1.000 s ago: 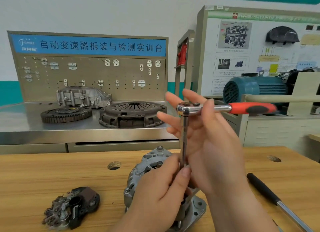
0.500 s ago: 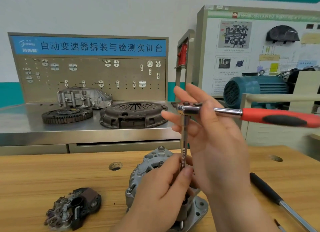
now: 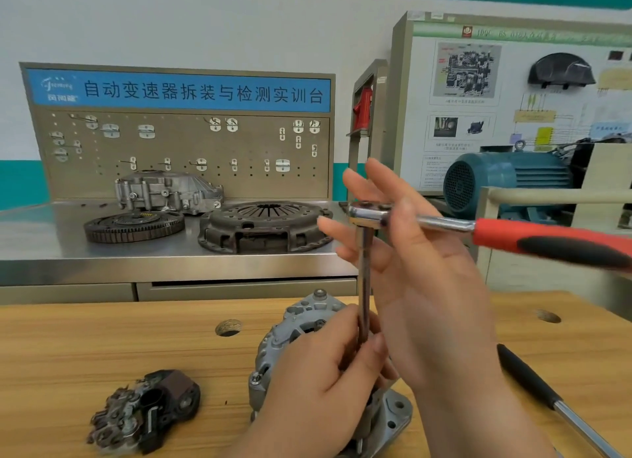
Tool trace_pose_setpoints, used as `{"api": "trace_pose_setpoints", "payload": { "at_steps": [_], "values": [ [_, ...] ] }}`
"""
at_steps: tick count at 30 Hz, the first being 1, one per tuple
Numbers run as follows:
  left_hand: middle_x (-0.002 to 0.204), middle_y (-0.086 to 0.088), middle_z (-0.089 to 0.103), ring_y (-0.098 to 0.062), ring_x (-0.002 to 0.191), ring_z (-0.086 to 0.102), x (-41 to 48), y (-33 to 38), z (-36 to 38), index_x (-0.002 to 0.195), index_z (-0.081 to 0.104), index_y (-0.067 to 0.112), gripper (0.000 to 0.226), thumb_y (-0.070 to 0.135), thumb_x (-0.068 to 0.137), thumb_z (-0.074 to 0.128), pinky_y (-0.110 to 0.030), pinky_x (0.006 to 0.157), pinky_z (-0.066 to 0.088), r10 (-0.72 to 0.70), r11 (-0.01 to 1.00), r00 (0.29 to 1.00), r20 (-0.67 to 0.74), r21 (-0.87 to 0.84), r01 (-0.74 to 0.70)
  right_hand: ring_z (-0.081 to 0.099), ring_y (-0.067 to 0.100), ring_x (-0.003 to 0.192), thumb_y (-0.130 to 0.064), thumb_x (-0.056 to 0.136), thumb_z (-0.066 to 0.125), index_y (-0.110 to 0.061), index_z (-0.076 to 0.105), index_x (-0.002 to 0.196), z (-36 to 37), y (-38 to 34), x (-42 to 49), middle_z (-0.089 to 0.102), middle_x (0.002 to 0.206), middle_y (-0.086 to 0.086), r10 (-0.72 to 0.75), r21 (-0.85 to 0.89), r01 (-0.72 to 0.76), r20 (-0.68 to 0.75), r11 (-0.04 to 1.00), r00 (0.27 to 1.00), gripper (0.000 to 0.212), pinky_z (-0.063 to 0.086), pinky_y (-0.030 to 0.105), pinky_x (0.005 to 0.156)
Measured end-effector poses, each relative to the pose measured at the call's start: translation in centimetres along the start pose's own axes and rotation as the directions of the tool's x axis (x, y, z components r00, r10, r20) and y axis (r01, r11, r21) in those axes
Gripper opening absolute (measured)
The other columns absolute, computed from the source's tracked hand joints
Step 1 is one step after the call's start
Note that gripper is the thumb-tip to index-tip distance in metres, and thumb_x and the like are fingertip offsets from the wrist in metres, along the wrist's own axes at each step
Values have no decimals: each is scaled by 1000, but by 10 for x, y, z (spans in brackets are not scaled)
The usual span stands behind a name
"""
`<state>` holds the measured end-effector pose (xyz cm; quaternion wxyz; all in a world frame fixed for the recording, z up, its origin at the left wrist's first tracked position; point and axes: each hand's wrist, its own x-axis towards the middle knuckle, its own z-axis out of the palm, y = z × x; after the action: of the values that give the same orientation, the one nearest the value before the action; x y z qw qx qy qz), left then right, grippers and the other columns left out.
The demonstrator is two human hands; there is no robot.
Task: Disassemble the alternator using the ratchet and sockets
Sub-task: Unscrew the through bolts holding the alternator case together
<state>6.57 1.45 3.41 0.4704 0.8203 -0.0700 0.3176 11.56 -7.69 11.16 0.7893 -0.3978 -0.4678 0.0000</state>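
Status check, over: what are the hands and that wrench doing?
Left hand pinches extension bar above alternator. Right hand, fingers straight, against ratchet head. Black-handled tool lies aside.

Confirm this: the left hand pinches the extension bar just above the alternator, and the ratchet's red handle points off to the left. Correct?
Not quite: in the head view the ratchet's red handle points off to the right, not the left. The left hand does pinch the extension bar just above the alternator.
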Motion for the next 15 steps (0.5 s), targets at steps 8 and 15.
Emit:
{"api": "trace_pose_setpoints", "payload": {
  "at_steps": [8, 15],
  "values": [
    [73, 24, 68, 2, 70, 64, -1, 3, 0, 102, 56, 41, 17, 39, 89, 44, -12, 63, 43, 8, 997, 999, -33, 81, -5, 71, 17, 97, -50, 85, 60, -32, 70, 106, -3, 9, -4, 74, 108, -5, -17, -75, 13, -54, 997, 998, 29, 56, 28, 80],
    [75, 23, 68, 2, 67, 63, -1, 0, 0, 100, 57, 40, 30, 58, 83, 40, -14, 60, 42, 32, 997, 999, -23, 74, -30, 70, 15, 102, -44, 93, 54, -36, 67, 116, -4, 8, -5, 68, 122, -13, -70, -49, 68, -43, 996, 997, 28, 53, 32, 90]
  ]
}}
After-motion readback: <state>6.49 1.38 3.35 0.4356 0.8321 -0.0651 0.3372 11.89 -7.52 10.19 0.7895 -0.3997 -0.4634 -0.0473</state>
